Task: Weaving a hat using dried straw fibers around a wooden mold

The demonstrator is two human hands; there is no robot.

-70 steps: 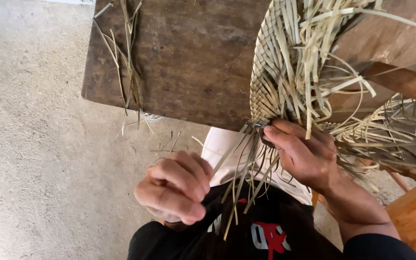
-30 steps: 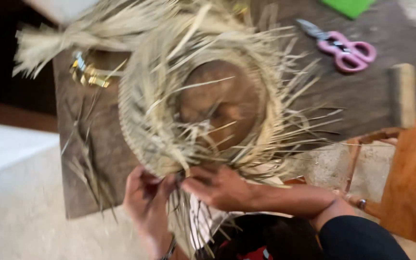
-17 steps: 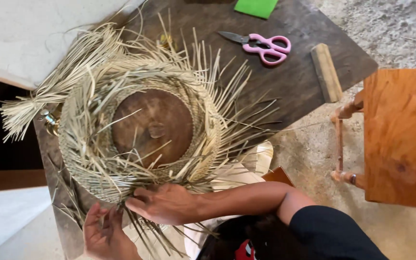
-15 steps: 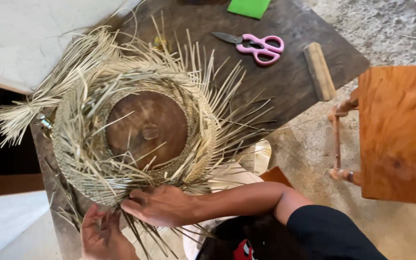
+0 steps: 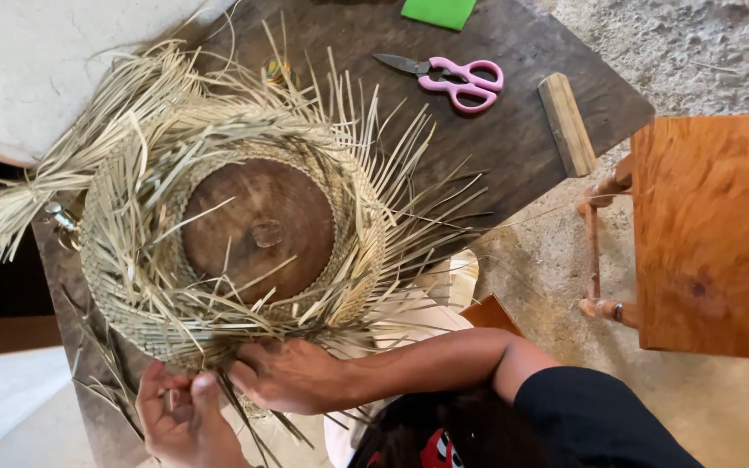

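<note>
1. Dark wood forms our worktop (image 5: 522,130), which stands on a rough concrete floor (image 5: 695,43) beside an orange wooden stool (image 5: 713,234).
2. We see a half-woven straw hat (image 5: 132,286) lying on the worktop around a round wooden mould (image 5: 257,230).
3. Our right hand (image 5: 292,377) presses the brim's near edge, fingers curled on the strands.
4. Our left hand (image 5: 179,416) pinches loose straw strands (image 5: 236,416) just beside it.
5. Pink scissors (image 5: 457,78) lie well apart, near a green pad (image 5: 438,12).
</note>
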